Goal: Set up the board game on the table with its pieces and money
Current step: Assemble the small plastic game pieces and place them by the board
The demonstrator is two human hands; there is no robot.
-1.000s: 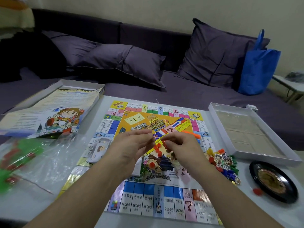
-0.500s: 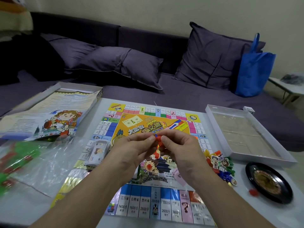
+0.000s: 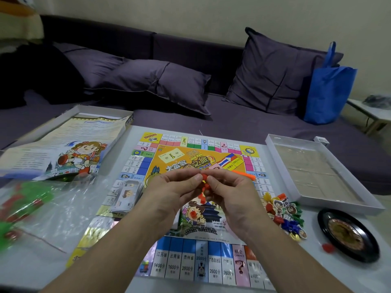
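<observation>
Both hands meet above the middle of the board [image 3: 190, 208], which lies flat on the table [image 3: 317, 278]. The left hand [image 3: 175, 193] and right hand [image 3: 230, 193] each pinch a strip of small orange pieces [image 3: 204, 182] between thumb and fingertips; the strip hangs down between the palms.

The board's near row reads 1400, 1600, 2800, 2000, 2600, 2600, each under Chinese place names, and a pink square says "CHANCE" over a question mark. The orange centre carries a Chinese title with "Uncle Wang" and a red 2.

A stack of money [image 3: 127, 193] lies on the board's left edge. Left of that is a clear plastic bag [image 3: 53, 208] with blurred green and red pieces. Far left, a printed sheet [image 3: 69, 144] with a cartoon child lies over the box lid [image 3: 101, 108]; its text is too small to read.

Right of the board sits a heap of tokens [image 3: 284, 214]: cartoon cut-outs, blue, red, yellow and green bits. Just right of them is a black roulette wheel [image 3: 347, 235], with a loose red piece [image 3: 328, 247] beside it. Far right is the white box tray [image 3: 313, 172].

Beyond the table are a dark sofa [image 3: 190, 119] and a blue bag [image 3: 328, 89].
</observation>
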